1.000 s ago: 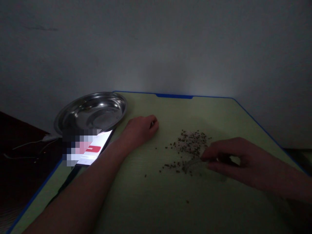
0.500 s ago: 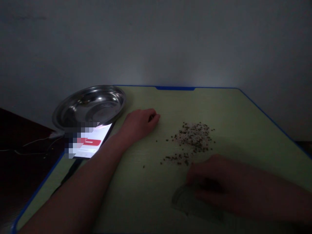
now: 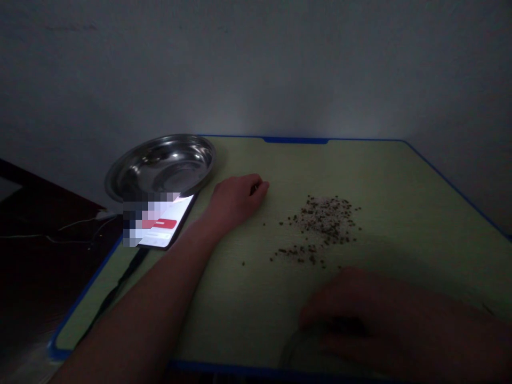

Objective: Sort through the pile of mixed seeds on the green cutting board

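My left hand (image 3: 240, 198) rests on the table with its fingers curled in, and no object shows in it. A loose pile of white grains mixed with dark seeds (image 3: 326, 218) lies to its right. A smaller patch of the same mix (image 3: 302, 254) spreads on the near side of the pile. Close to the table's near edge, my right hand (image 3: 352, 314) grips a clear half-round protractor (image 3: 298, 346) between thumb and fingers. The hand is blurred and covers much of the protractor.
A shiny metal basin (image 3: 160, 165) stands at the back left. A lit phone (image 3: 160, 226) lies before it, beside my left forearm, with a dark strap (image 3: 120, 285) nearer me. The green table (image 3: 224, 320) has a blue rim, and a grey wall (image 3: 256, 64) rises behind it.
My right hand has drawn the protractor away from the grains, toward the table's near edge. My left hand stays put on the table. The view has shifted slightly.
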A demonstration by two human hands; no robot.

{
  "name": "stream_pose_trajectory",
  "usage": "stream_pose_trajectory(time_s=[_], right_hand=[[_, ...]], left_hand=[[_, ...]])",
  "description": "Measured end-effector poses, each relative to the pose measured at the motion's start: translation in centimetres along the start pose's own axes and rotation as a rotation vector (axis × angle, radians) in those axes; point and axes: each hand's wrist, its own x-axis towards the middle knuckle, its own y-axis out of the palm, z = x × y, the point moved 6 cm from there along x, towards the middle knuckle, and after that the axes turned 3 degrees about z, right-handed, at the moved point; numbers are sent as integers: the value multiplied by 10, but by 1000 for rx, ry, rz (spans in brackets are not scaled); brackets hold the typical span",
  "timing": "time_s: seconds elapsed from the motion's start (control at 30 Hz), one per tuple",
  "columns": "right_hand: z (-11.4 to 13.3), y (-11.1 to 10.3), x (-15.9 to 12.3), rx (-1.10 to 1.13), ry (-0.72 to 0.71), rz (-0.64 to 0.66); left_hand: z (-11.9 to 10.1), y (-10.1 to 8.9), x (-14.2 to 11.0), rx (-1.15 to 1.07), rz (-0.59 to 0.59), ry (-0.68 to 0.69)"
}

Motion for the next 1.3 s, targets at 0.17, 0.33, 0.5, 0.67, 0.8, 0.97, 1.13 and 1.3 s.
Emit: stream_pose_trajectory(time_s=[0.17,0.33,0.5,0.67,0.8,0.97,1.13,1.3], right_hand=[[0,-18,-3,-12,26,-39],[-25,-70,-13,-41,91,-179],[-53,-90,-24,-8,165,-89],[-68,-88,-29,74,229,-5],[-76,-88,-31,113,297,21],[-79,-90,-32,183,291,29],[-76,-86,-28,160,302,21],[-56,-70,-25,108,254,100]], left_hand=[[3,-1,1,-52,2,6],[11,-1,3,-178,6,-26],[14,-1,6,-183,44,-37],[10,-6,7,-154,75,-47],[7,-9,6,-174,82,-64],[8,-7,7,-179,77,-41],[9,-6,7,-189,73,-40],[7,-7,8,-166,66,-31]])
